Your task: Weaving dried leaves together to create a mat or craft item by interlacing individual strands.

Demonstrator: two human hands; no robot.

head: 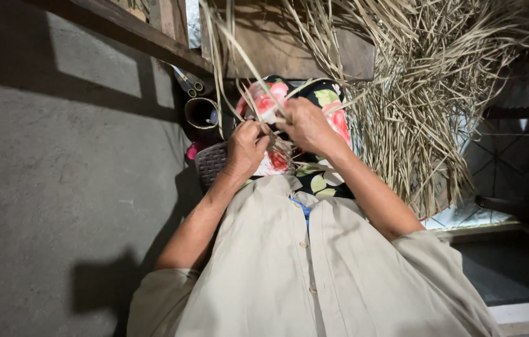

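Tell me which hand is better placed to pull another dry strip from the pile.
Right, probably. The right hand lies next to the pile of dry strips, which spreads on that side. The left hand sits further away, over by the basket, pinching the strips already being worked.

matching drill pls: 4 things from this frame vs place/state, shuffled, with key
1. left hand
2. right hand
3. loose straw heap
4. dark woven basket

A. piled at the person's right
B. pinching straw strands over the lap
C. partly hidden under the left wrist
D. gripping strands over the floral cloth, nearer the heap

Pairs: 1-B, 2-D, 3-A, 4-C
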